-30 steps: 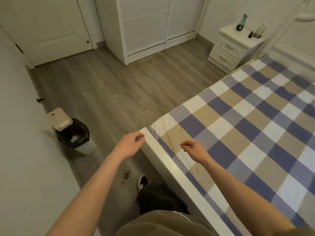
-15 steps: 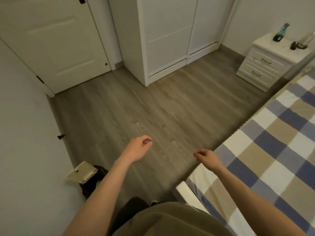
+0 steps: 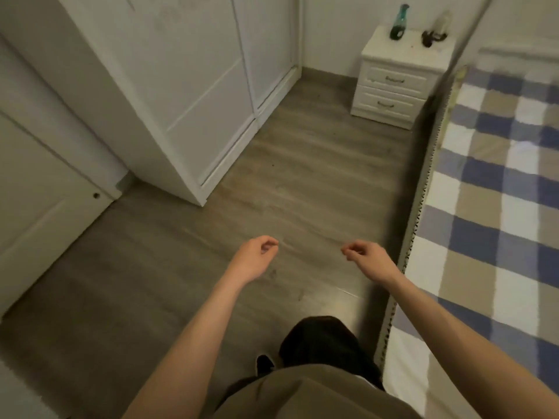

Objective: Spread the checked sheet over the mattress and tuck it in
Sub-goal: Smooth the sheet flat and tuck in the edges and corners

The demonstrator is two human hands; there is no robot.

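Observation:
The checked sheet [image 3: 496,207], in blue, beige and white squares, lies flat over the mattress along the right side of the view. The mattress's patterned side edge [image 3: 422,195] shows below the sheet's left border. My left hand [image 3: 255,258] hangs over the wooden floor with loosely curled fingers and holds nothing. My right hand [image 3: 367,258] also hovers over the floor, just left of the mattress edge, fingers loosely curled and empty. Neither hand touches the sheet.
A white wardrobe [image 3: 196,95] stands ahead on the left, with a white door [image 3: 39,189] further left. A white two-drawer nightstand [image 3: 399,77] sits by the bed's head, carrying a green bottle [image 3: 398,22] and small items. Grey wooden floor [image 3: 272,192] stretches between them.
The view has swung left and forward along the bed's side. Both hands left the bed's corner and now hang over the floor. The bin has gone out of view.

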